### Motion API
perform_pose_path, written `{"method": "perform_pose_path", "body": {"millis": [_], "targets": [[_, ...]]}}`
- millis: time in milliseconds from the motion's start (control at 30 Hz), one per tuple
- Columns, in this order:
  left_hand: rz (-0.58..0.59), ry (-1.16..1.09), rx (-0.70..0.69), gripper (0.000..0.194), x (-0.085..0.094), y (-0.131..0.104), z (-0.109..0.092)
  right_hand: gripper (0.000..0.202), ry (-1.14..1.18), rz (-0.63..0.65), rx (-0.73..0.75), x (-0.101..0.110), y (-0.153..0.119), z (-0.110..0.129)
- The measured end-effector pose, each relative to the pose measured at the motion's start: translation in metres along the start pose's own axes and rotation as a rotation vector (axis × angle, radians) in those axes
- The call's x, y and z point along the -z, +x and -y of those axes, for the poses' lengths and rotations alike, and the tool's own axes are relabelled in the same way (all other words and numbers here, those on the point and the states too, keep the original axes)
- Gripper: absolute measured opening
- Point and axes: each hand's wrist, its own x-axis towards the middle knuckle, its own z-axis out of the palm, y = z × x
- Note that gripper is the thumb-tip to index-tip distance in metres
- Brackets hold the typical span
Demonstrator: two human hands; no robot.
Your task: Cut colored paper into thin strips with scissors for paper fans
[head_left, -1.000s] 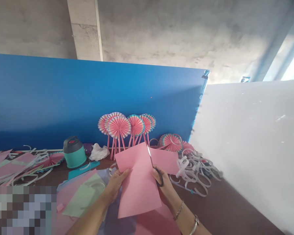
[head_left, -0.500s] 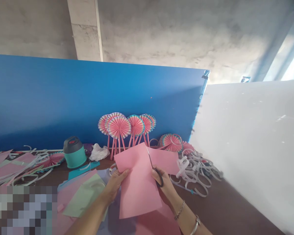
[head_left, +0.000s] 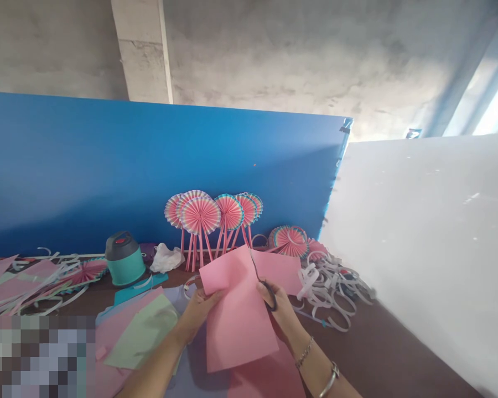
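Observation:
A sheet of pink paper [head_left: 238, 326] is held up in front of me, above the table. My left hand [head_left: 199, 309] pinches its left edge, thumb on top. My right hand [head_left: 276, 304] is closed round the dark handles of a pair of scissors [head_left: 269, 296]. Their blades point up and lie along the sheet's upper right edge; whether they are cutting into it I cannot tell. Another pink piece [head_left: 278, 271] spreads behind the scissors to the right. Beneath my hands lie a green sheet [head_left: 143, 337] and more pink and lavender paper.
Pink paper rosette fans [head_left: 200, 215] on sticks stand against a blue partition [head_left: 108, 155]. A teal-and-grey device [head_left: 124, 260] and crumpled white plastic [head_left: 166, 258] are at the back left. Curled white paper strips [head_left: 332, 293] heap at the right, near a white panel [head_left: 431, 237].
The pink sheet and my left hand have shifted slightly to the right. My right hand keeps its grip on the scissors, nearly in the same place.

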Motion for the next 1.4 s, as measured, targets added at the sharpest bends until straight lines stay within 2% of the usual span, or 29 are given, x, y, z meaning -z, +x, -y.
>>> {"method": "perform_pose_path", "body": {"millis": [200,367,500,733,900,1067,1300,1400], "targets": [[-0.011,0.003,-0.021,0.042,-0.001,-0.001,-0.003,0.039,0.014,-0.01,-0.008,-0.003,-0.003,0.006],[-0.025,0.04,-0.003,0.038,0.0,-0.002,-0.003,0.039,0.065,0.015,-0.08,-0.005,-0.005,0.011],[-0.009,0.059,-0.043,0.04,-0.002,-0.002,-0.005,0.039,0.047,0.028,-0.107,-0.004,-0.005,0.015],[-0.027,0.149,-0.034,0.035,-0.002,-0.003,-0.005,0.038,0.096,0.108,-0.095,-0.001,-0.004,0.01],[-0.072,0.256,-0.133,0.027,-0.005,-0.002,-0.003,0.039,0.066,0.094,-0.118,0.001,-0.001,0.006],[-0.071,0.273,-0.145,0.02,-0.01,-0.003,0.004,0.042,0.021,0.059,-0.09,0.002,-0.001,0.009],[-0.085,0.442,-0.166,0.027,-0.009,-0.001,0.009,0.048,-0.042,0.022,-0.06,0.002,-0.001,0.012],[-0.055,0.406,-0.173,0.029,-0.011,-0.003,0.005,0.047,-0.002,0.022,-0.059,0.001,-0.001,0.01]]}}
